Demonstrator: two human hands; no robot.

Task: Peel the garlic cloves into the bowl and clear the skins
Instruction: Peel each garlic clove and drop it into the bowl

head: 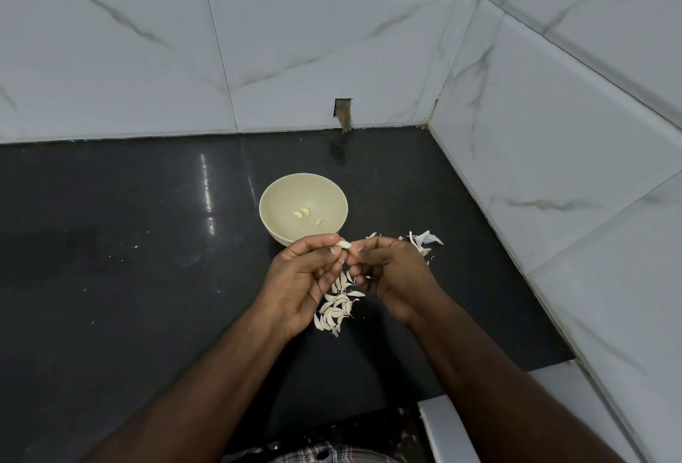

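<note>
Garlic clove (344,244) lies crosswise between your pinching left hand (300,283) and right hand (393,278), seemingly gripping its skin; bowl (280,234) just ahead.

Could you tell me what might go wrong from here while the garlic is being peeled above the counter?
Both hands, left hand and right hand, pinch the clove just short of the bowl, so if it slips it would probably land on the counter. Skin flakes may fall onto the unpeeled cloves beneath the hands and mix with them. The loose skins lie near the bowl and could drift in.
</note>
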